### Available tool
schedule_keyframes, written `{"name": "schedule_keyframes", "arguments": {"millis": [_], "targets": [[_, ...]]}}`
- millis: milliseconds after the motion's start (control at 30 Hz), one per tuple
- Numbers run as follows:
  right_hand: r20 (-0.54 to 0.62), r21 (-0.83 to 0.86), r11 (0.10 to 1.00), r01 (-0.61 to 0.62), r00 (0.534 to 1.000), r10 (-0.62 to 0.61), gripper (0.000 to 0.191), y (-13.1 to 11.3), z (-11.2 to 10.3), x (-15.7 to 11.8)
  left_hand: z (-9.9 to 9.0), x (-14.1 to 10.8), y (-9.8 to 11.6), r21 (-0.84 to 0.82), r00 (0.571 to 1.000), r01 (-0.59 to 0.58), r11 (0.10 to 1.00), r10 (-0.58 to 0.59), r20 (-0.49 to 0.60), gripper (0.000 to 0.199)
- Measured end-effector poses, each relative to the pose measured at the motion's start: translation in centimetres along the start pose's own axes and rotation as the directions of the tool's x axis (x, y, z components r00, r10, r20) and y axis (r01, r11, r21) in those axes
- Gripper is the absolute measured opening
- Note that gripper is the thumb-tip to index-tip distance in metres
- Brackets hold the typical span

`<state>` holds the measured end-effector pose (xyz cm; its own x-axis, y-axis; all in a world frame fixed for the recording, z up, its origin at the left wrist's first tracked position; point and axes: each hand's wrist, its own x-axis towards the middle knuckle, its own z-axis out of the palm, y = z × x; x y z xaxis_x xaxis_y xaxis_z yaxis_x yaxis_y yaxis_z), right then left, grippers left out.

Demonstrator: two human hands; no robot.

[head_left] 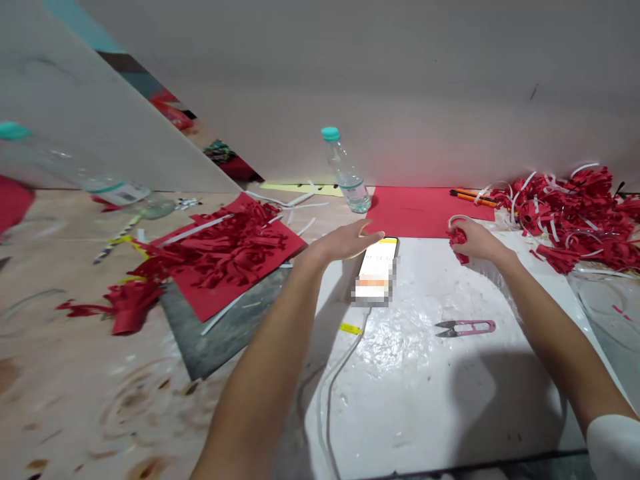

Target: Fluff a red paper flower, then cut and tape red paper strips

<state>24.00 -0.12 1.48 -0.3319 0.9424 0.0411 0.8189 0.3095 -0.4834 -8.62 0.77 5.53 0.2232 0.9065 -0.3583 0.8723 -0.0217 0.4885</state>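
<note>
My left hand (350, 241) reaches over the top left of a lit smartphone (379, 263), its fingers stretched out with nothing seen in them. Whether it touches the phone I cannot tell. My right hand (477, 241) is closed around a small red fringed paper tassel (459, 245) with a white strip looped above it. Behind both hands a red paper sheet (410, 210) lies against the back wall. Pink-handled thread snips (465, 327) rest on the white board (400, 400), nearer to me than my right hand.
Red paper tassels with white loops (565, 213) are heaped at the right, by orange and black pencils (473, 198). On the left, red fringe cuttings (225, 247) cover another sheet. A water bottle (350, 173) stands at the back. A white cable (327, 393) runs from the phone.
</note>
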Motion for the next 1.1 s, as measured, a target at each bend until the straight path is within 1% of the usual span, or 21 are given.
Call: {"name": "schedule_keyframes", "arguments": {"millis": [67,133,200,267,333,433,467,500,567,633,700,767,833,900,1000,1100], "targets": [[0.007,0.025,0.999,0.029,1.000,-0.029,0.030,-0.6,-0.3,0.5,-1.0,-0.4,1.2,0.048,0.994,-0.100,0.994,0.102,-0.027,0.088],[0.011,0.048,0.998,0.042,0.999,-0.043,0.034,-1.2,-0.6,0.9,-1.9,-0.9,2.6,0.004,0.982,-0.187,0.982,0.187,0.006,0.087],[0.013,0.081,0.995,0.051,0.999,-0.052,0.038,-1.9,-0.7,1.2,-2.5,-1.4,4.0,-0.072,0.966,-0.258,0.963,0.258,-0.006,0.084],[0.013,0.124,0.989,0.075,0.997,-0.077,0.039,-2.6,-0.7,1.3,-2.6,-1.9,5.1,-0.129,0.948,-0.318,0.939,0.315,-0.042,0.081],[0.012,0.160,0.980,0.116,0.993,-0.119,0.037,-3.2,-0.7,1.2,-2.3,-2.1,5.8,-0.131,0.934,-0.357,0.925,0.357,-0.029,0.078],[0.004,0.211,0.961,0.181,0.983,-0.186,0.036,-4.1,-0.7,0.6,-1.3,-2.0,6.0,-0.083,0.923,-0.381,0.921,0.384,0.031,0.073],[-0.007,0.232,0.954,0.191,0.981,-0.195,0.037,-4.3,-0.8,0.4,-0.9,-1.8,5.9,-0.085,0.918,-0.394,0.915,0.397,0.020,0.071],[-0.021,0.256,0.947,0.196,0.980,-0.197,0.039,-4.5,-0.8,0.2,-0.5,-1.5,5.8,-0.099,0.910,-0.414,0.905,0.415,-0.014,0.068],[-0.045,0.308,0.932,0.188,0.982,-0.183,0.046,-4.9,-0.8,-0.4,0.3,-1.0,5.7,-0.141,0.882,-0.470,0.872,0.455,-0.124,0.061],[-0.032,0.368,0.915,0.167,0.986,-0.166,0.052,-5.3,-0.7,-0.9,1.1,-0.5,5.8,-0.179,0.851,-0.519,0.835,0.488,-0.194,0.057],[0.006,0.430,0.891,0.146,0.986,-0.164,0.055,-5.5,-0.5,-1.3,1.7,-0.2,6.1,-0.216,0.834,-0.548,0.808,0.511,-0.207,0.055],[0.028,0.473,0.871,0.136,0.985,-0.169,0.053,-5.7,-0.4,-1.7,2.0,-0.2,6.4,-0.242,0.822,-0.570,0.785,0.538,-0.189,0.051],[0.028,0.496,0.857,0.140,0.984,-0.176,0.048,-5.9,-0.4,-1.9,2.2,-0.3,6.7,-0.248,0.804,-0.595,0.764,0.569,-0.176,0.043],[0.019,0.510,0.847,0.150,0.982,-0.186,0.044,-6.0,-0.5,-1.9,2.1,-0.4,6.8,-0.241,0.787,-0.617,0.749,0.588,-0.188,0.033],[0.000,0.525,0.834,0.169,0.980,-0.199,0.040,-6.2,-0.7,-1.9,1.8,-0.5,6.6,-0.220,0.789,-0.611,0.760,0.566,-0.238,0.028],[-0.021,0.543,0.820,0.181,0.979,-0.202,0.037,-6.5,-0.9,-2.0,1.4,-0.7,6.2,-0.217,0.814,-0.578,0.787,0.539,-0.215,0.029]]}}
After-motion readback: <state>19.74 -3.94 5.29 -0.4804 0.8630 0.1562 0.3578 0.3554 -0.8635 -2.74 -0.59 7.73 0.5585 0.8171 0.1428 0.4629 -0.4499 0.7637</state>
